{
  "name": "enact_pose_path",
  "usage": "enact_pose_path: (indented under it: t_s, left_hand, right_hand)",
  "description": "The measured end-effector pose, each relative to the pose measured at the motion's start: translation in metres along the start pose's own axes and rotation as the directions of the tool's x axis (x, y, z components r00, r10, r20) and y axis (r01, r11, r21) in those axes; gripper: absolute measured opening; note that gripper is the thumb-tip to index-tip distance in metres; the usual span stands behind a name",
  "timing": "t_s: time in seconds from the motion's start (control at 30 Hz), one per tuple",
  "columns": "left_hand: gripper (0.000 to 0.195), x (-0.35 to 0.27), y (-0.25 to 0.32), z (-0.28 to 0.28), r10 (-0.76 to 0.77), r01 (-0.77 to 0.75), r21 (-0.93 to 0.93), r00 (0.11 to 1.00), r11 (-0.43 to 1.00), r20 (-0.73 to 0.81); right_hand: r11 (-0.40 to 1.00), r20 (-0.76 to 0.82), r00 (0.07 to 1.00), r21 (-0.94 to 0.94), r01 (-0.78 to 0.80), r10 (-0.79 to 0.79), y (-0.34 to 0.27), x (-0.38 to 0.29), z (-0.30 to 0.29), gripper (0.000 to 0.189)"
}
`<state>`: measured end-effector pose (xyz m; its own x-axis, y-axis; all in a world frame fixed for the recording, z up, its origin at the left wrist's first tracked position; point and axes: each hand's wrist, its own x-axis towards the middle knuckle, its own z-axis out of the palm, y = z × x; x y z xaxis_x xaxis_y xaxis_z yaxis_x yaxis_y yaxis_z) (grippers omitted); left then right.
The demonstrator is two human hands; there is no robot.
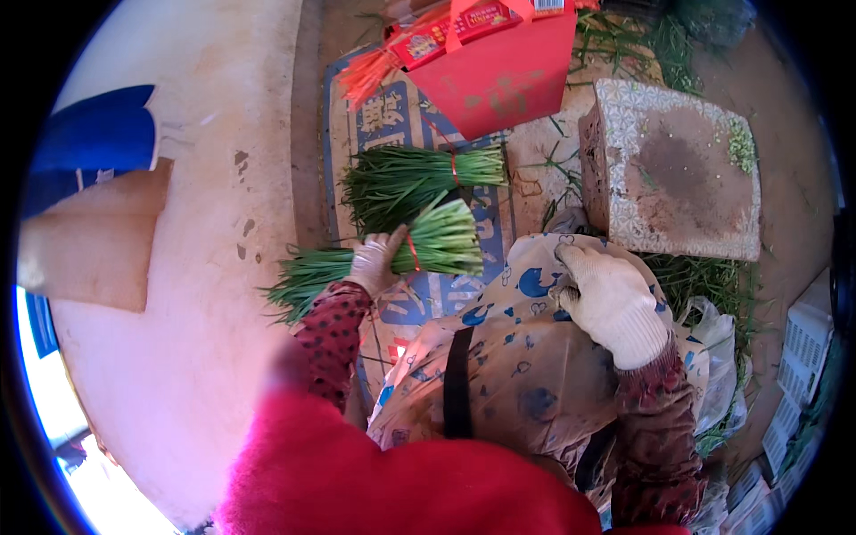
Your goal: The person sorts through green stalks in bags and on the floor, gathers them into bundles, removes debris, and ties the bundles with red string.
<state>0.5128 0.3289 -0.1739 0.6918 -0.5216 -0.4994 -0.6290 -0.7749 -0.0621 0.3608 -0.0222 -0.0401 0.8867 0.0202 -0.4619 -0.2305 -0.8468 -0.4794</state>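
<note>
My left hand (378, 261), in a thin glove, grips a bundle of long green leafy stalks (445, 244), which looks like garlic chives, tied near its pale cut ends with a red band. A second tied bundle (414, 170) lies just beyond it on a flattened printed sheet (491, 281). My right hand (605, 294), in a dirty white knit glove, rests over the patterned plastic apron (535, 354) on my lap. Its fingers are curled, and whether anything is between them is hidden.
A red bag (508, 80) holding red ties stands ahead. At the right is a brick-like block with a patterned, soil-covered top (682, 174). Loose green leaves (702, 274), a clear plastic bag (715, 361) and white crates (802, 348) lie right. A pale wall (200, 254) rises left.
</note>
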Motion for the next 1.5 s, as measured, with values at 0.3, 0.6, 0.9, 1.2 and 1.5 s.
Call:
enact_pose_path:
  t_s: [0.3, 0.6, 0.9, 1.2, 1.5]
  left_hand:
    - [0.099, 0.111, 0.045, 0.076, 0.174, -0.198, 0.118, 0.967, 0.973, 0.187]
    - [0.108, 0.184, 0.045, 0.120, -0.200, 0.202, 0.004, 0.967, 0.979, 0.155]
    - [0.089, 0.036, 0.066, 0.219, -0.648, 0.582, -0.604, 0.749, 0.544, 0.138]
    - [0.093, 0.128, 0.085, 0.312, -0.441, 0.611, -0.743, 0.765, 0.272, 0.468]
    - [0.037, 0.141, 0.115, 0.195, -0.533, 0.696, -0.556, 0.712, 0.454, 0.456]
  right_hand:
    - [0.993, 0.015, 0.993, 0.032, 0.114, -0.114, 0.005, 0.014, -0.006, 0.036]
    - [0.983, 0.112, 0.992, 0.179, 0.045, -0.065, -0.003, 0.028, -0.022, 0.046]
    - [0.982, 0.074, 0.990, 0.154, 0.108, -0.120, -0.002, 0.024, -0.018, 0.051]
    - [0.976, -0.012, 0.989, 0.160, 0.150, -0.150, -0.007, 0.024, -0.016, 0.036]
    - [0.961, -0.187, 0.957, 0.126, 0.247, -0.221, 0.002, 0.031, -0.006, 0.018]
